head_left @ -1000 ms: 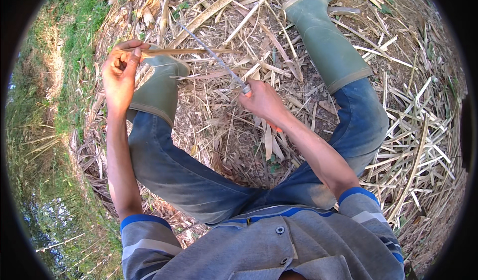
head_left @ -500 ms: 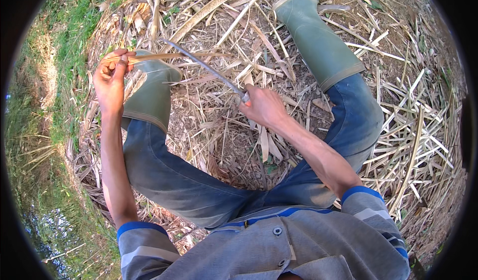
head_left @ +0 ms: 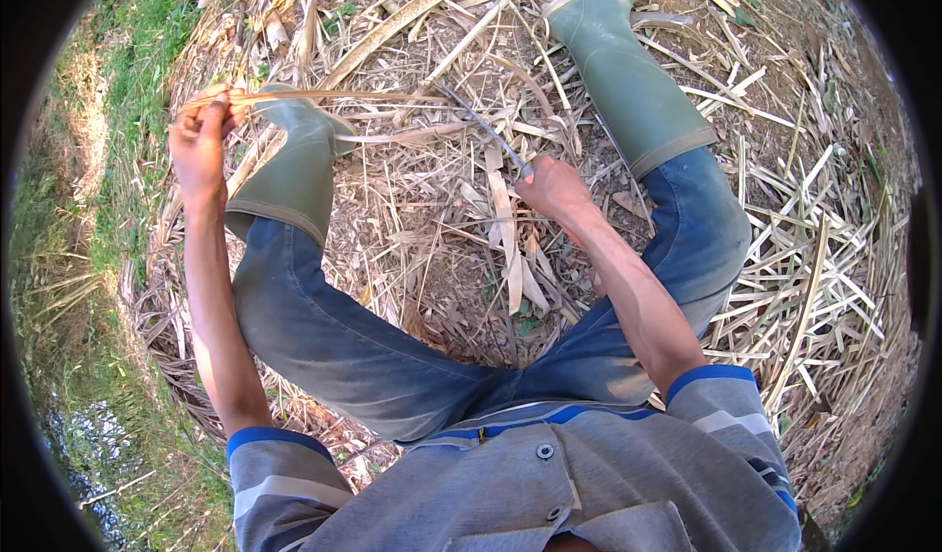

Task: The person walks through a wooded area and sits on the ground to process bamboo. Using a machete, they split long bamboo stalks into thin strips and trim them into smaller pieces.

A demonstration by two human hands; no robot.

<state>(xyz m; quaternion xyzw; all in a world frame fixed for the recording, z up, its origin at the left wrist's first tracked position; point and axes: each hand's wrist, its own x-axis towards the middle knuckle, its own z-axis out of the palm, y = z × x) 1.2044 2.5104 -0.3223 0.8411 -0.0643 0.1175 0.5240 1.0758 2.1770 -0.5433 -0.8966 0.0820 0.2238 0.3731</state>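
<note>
Pinched at one end in my left hand [head_left: 204,135] is a long, thin tan strip [head_left: 334,95], perhaps split bamboo or cane. It reaches rightward above my left boot [head_left: 299,159]. My right hand [head_left: 554,187] is closed round the handle of a knife, most of the handle hidden by the fingers. The knife's slim grey blade [head_left: 481,120] slants up and left, its tip close to the strip's far end. Whether blade and strip touch, I cannot tell.
My right boot [head_left: 633,81] stretches forward on the right. Peeled shavings and strips [head_left: 505,228] litter the ground between my legs. Many pale split strips [head_left: 814,267] lie heaped at the right. Green grass [head_left: 142,71] borders the left, and longer stalks [head_left: 402,22] lie ahead.
My right hand and the knife have moved right, the blade sliding along toward the strip's far end. My left hand has shifted slightly left with the strip.
</note>
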